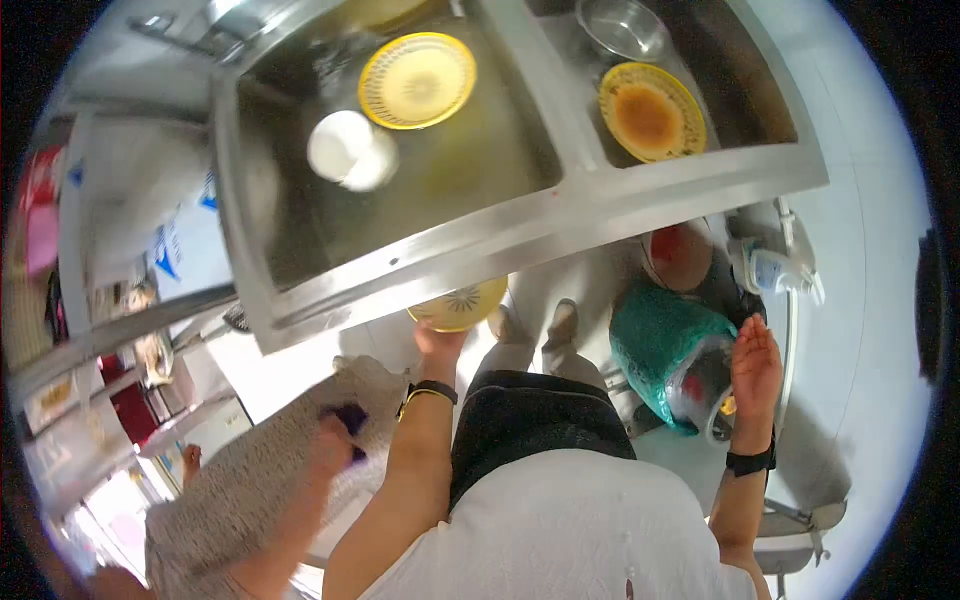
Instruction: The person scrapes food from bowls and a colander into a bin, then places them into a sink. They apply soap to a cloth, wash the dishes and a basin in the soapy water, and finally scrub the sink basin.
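Observation:
My left hand (440, 345) is closed on the edge of a yellow plate (462, 305) with a dark pattern, just below the sink's front edge, which hides part of the plate. My right hand (757, 372) is held out to the side, fingers stretched, holding nothing. It is nearest to a bin with a green bag (660, 345). In the left basin of the steel sink (590, 222) are a yellow-rimmed plate (418, 82) and a white cup (350, 150). Another yellow-rimmed plate (652, 112), brown in the middle, lies in the right basin beside a steel bowl (625, 28).
At my left stands another person in a speckled garment (245, 480), a blurred hand (330, 445) near something purple. A spray bottle (775, 270) hangs by a pipe on the right. The faucet (190, 38) is at the sink's far left.

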`<state>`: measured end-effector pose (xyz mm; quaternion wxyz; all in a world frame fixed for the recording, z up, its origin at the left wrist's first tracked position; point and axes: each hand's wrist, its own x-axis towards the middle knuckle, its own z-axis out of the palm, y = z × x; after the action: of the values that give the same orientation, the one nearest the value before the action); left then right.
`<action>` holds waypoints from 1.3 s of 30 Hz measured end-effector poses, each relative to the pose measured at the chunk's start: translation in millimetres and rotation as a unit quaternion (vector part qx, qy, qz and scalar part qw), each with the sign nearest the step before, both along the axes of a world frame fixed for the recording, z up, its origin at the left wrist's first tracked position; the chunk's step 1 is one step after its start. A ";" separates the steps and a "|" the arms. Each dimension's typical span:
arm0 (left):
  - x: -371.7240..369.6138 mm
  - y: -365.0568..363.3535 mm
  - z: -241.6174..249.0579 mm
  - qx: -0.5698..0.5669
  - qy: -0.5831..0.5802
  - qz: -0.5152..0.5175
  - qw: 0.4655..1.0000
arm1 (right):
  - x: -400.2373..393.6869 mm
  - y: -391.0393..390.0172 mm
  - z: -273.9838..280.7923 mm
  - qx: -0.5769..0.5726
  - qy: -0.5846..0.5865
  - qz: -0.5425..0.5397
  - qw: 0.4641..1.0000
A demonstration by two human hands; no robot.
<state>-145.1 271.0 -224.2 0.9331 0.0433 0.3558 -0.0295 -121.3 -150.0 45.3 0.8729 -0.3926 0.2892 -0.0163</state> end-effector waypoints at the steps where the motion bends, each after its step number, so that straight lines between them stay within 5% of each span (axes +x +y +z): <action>1: -11.3 -1.7 18.4 0.022 -0.006 -0.007 1.000 | 7.1 -6.4 1.2 0.015 -0.012 0.018 1.000; 8: -86.5 19.5 55.8 0.065 -0.060 0.069 0.994 | 74.5 5.4 10.4 0.110 -0.089 0.099 0.985; 15: -162.2 46.4 141.0 0.225 -0.059 0.171 0.957 | 170.2 35.9 39.8 0.029 -0.081 0.148 0.985; 24: -67.0 79.5 257.1 0.355 -0.089 0.209 0.907 | 321.9 40.1 33.4 -0.151 -0.048 0.312 0.937; 27: 5.7 64.6 287.5 0.342 -0.123 0.153 0.919 | 371.6 18.7 7.7 -0.339 -0.041 0.405 0.848; 29: 29.5 35.4 310.9 0.409 -0.085 0.126 0.900 | 395.0 -21.7 -24.2 -0.524 -0.088 0.487 0.693; 30: 42.5 30.6 313.7 0.416 -0.088 0.124 0.897 | 403.7 -31.0 -39.6 -0.519 -0.091 0.484 0.699; 32: 80.9 17.1 313.3 0.438 -0.047 0.074 0.894 | 430.9 -50.9 -71.5 -0.757 -0.164 0.512 0.372; 39: 197.0 -29.0 263.9 0.483 0.096 -0.096 0.865 | 486.3 -94.7 -163.4 -0.747 -0.051 0.555 0.362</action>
<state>51.9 242.1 39.6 0.7491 0.5197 0.4074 0.0526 365.0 -244.7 -118.1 0.0467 -0.9542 -0.1695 0.2422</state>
